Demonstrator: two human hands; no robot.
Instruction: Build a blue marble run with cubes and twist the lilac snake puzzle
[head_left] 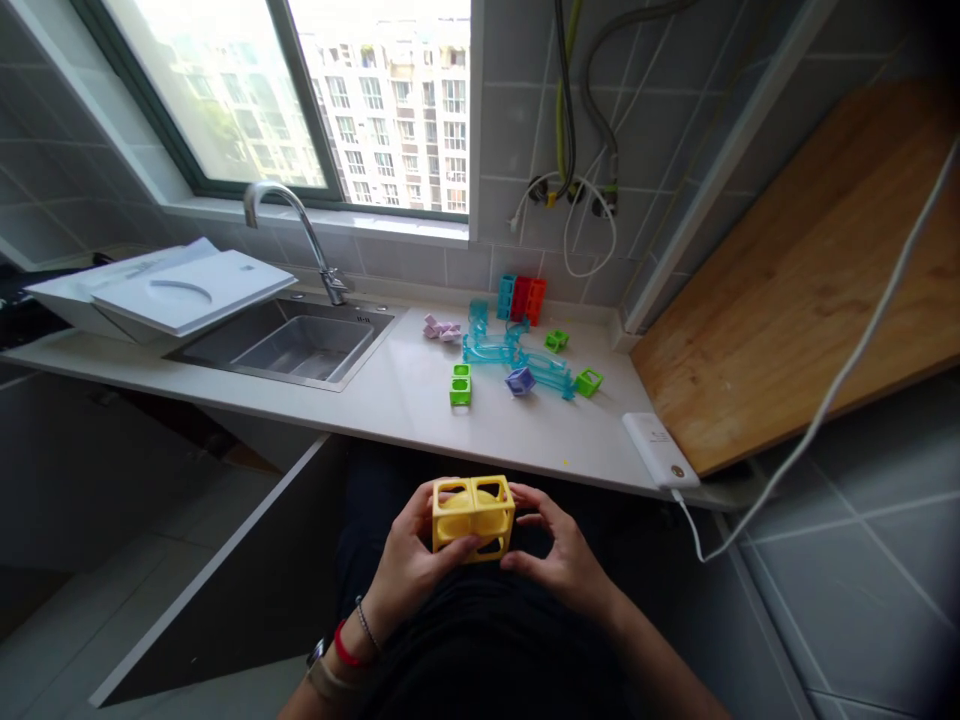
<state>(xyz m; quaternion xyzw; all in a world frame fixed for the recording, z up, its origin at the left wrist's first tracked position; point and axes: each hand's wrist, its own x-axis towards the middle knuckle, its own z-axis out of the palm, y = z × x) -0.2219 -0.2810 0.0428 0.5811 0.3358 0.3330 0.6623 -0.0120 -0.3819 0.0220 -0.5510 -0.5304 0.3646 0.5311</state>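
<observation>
I hold a yellow open-framed plastic block in front of my body, below the counter's front edge. My left hand is closed around its left side and underside. My right hand grips its right side with bent fingers. On the white counter beyond lie a clear blue track piece, a double green cube, two single green cubes, a purple cube, a pale pink piece and upright blue, red and orange blocks against the wall.
A steel sink with a curved tap sits left of the toys. White boxes lie left of the sink. A wooden board leans at the right, with a white power bank and cable by it.
</observation>
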